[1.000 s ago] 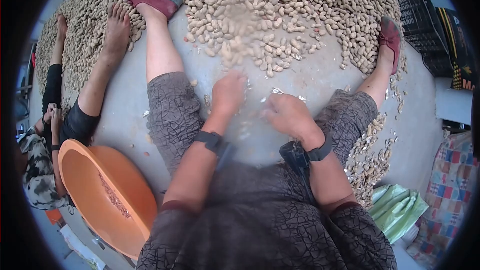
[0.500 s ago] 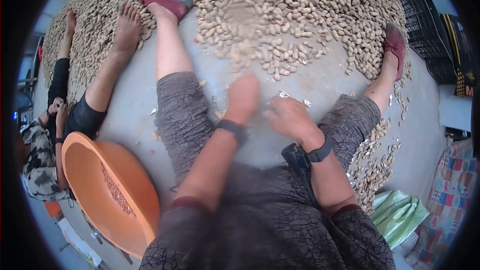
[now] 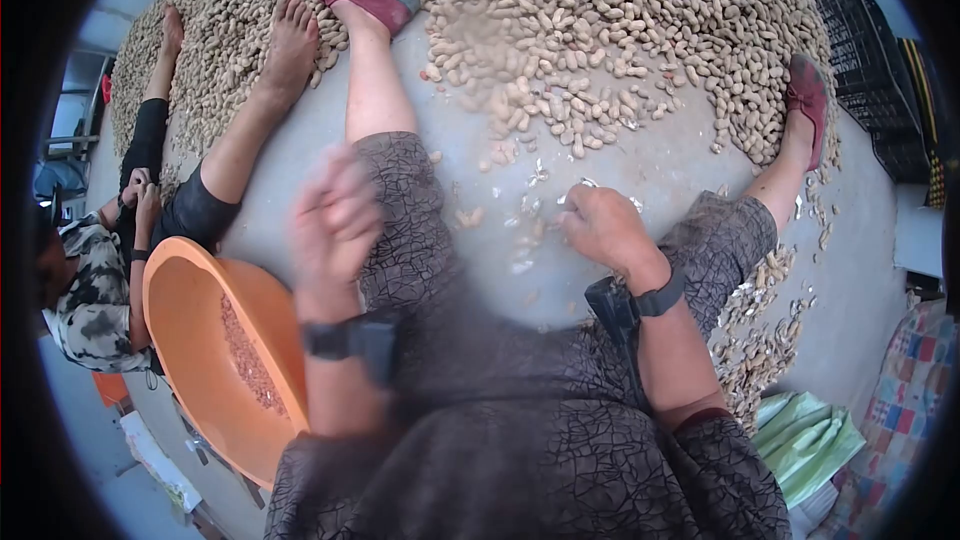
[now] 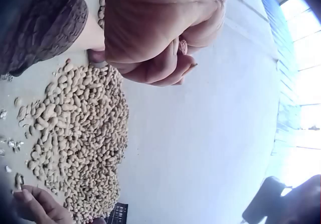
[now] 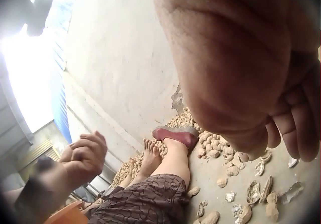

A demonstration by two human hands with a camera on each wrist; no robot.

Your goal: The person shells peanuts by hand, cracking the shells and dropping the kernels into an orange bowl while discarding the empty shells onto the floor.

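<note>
My left hand (image 3: 338,215), blurred in the head view, is raised over my left thigh near the orange basin (image 3: 225,340). Its fingers curl round a pink peanut kernel (image 4: 183,46), which peeks out between them in the left wrist view. My right hand (image 3: 610,230) stays low above the floor between my legs, thumb and forefinger together. In the left wrist view a peanut (image 4: 19,180) stands between those fingertips. Broken shells (image 5: 253,191) lie scattered under the right hand. Beyond both hands spreads a heap of unshelled peanuts (image 3: 640,20).
The basin at my left holds shelled kernels (image 3: 250,355). Beside it sits another person (image 3: 95,285). A pile of shells (image 3: 760,330) lies by my right thigh, with a green sack (image 3: 805,440) behind. A black crate (image 3: 860,60) stands at the far right.
My left hand has moved left from between my legs and risen over my left thigh, towards the basin. My right hand has kept nearly the same place. The head view has shifted slightly left.
</note>
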